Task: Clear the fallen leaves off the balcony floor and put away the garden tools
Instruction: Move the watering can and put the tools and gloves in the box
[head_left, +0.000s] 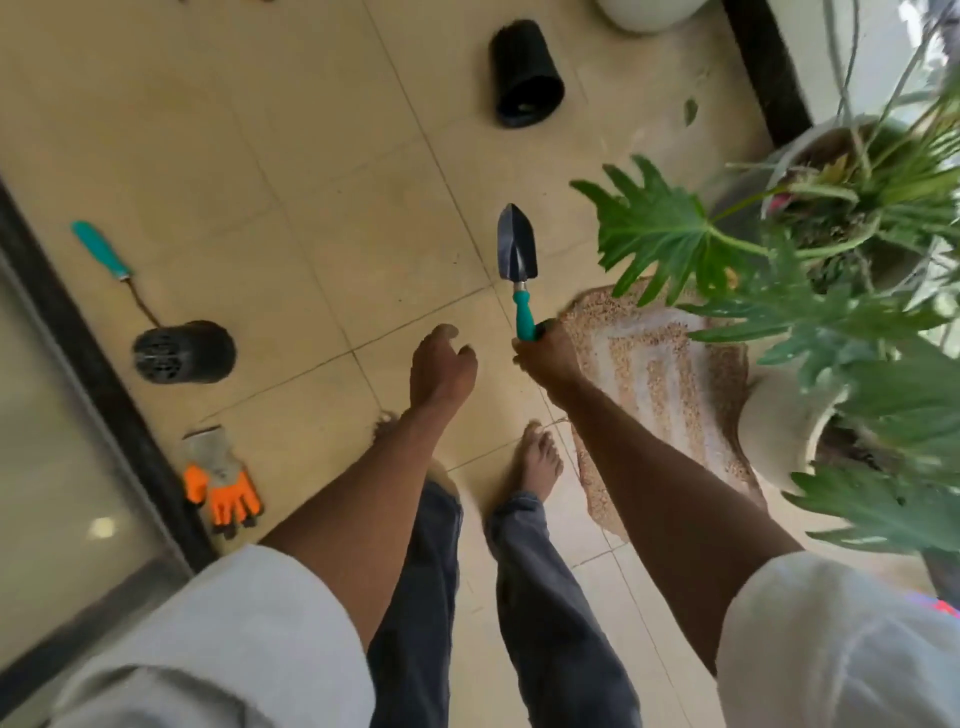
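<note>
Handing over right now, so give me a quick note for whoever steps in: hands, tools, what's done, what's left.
Right hand grips the trowel by its teal handle, blade pointing away. Left hand holds nothing, fingers loosely curled.
On the floor: a second teal-handled tool, gloves, two tipped black pots.
One leaf lies near the far pot.
Left: leaf, tools, gloves.

A home balcony with a beige tiled floor (311, 156). Potted plants (831, 218) crowd the right of the frame. A sliding glass door (57, 441) runs along the left edge.
</note>
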